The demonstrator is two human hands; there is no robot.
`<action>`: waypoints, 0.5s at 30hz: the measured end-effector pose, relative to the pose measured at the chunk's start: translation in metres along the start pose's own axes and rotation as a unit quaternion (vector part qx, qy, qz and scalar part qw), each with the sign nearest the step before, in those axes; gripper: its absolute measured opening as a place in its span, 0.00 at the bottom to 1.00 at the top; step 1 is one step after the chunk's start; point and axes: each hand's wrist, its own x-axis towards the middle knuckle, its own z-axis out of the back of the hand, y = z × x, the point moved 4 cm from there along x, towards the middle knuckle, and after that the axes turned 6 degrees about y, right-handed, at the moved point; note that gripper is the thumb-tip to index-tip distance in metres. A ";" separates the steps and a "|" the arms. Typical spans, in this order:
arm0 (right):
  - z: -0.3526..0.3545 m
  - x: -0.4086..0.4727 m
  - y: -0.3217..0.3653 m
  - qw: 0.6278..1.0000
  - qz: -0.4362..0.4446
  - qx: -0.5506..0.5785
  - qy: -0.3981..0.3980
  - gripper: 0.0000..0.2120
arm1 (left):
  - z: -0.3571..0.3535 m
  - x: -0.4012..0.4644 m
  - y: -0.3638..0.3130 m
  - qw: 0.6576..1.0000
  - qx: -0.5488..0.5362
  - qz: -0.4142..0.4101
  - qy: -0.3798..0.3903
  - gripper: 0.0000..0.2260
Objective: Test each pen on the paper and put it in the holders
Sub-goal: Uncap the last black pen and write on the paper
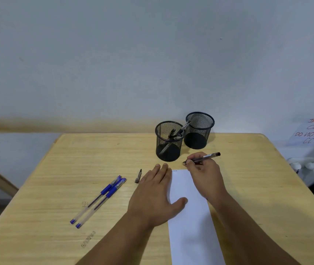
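Pale wall (152, 54), wooden table (57, 178)

White sign (313, 133) at right edge, red handwriting reading "CCTV" and "DO NOT TUR", cut off

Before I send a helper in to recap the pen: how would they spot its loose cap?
On the wooden table, look just left of the left hand's fingertips. The pen cap lies alone there: short and dark, unlike the two long blue pens farther left.
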 end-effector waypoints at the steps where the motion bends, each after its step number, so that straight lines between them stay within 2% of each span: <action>1: 0.000 0.002 -0.004 1.000 -0.004 -0.002 -0.004 0.02 | 0.000 0.000 0.000 1.000 -0.003 -0.001 -0.003 0.42; 9: 0.003 0.003 -0.013 0.999 0.023 0.041 -0.007 0.07 | 0.000 0.000 0.000 1.000 -0.001 -0.006 -0.006 0.43; 15: 0.000 0.004 -0.013 1.000 0.025 0.006 0.005 0.10 | -0.002 0.001 -0.001 1.000 0.007 -0.010 0.002 0.43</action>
